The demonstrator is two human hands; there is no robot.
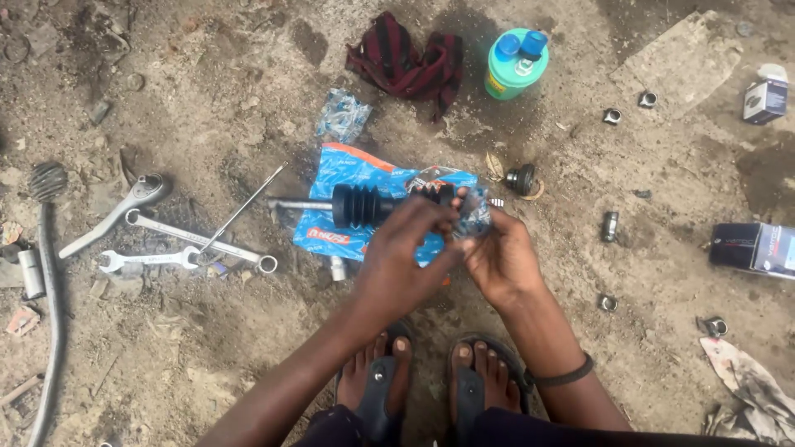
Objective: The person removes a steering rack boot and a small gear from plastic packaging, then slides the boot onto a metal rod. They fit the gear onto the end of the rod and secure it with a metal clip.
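- Both hands meet just above the sandalled feet (431, 385), at the near edge of the blue plastic bag (352, 178) that lies on the dirt.
- Left hand (406, 252) is curled, its fingers closed over the near end of the black ribbed rubber boot (360, 205).
- Right hand (497, 257) is half closed, fingertips pinching a small crumpled clear wrapper (474, 217) right against the left hand; a dark band sits on that wrist.
- Boot sits on a metal shaft (298, 204) and hangs over the blue bag, the shaft end pointing off the bag's left side.
- Left of the bag, near it: several spanners (178, 240) and a thin rod (244, 207) lying crossed on the ground.
- Beyond the bag's far edge: a small clear packet (341, 116), a dark red cloth (406, 62) and a green tub with a blue cap (515, 62).
- Just right of the bag: a small black round part (522, 178).
- Well right of the bag: scattered small metal sockets (610, 225) and a dark box (749, 247) by the frame edge.
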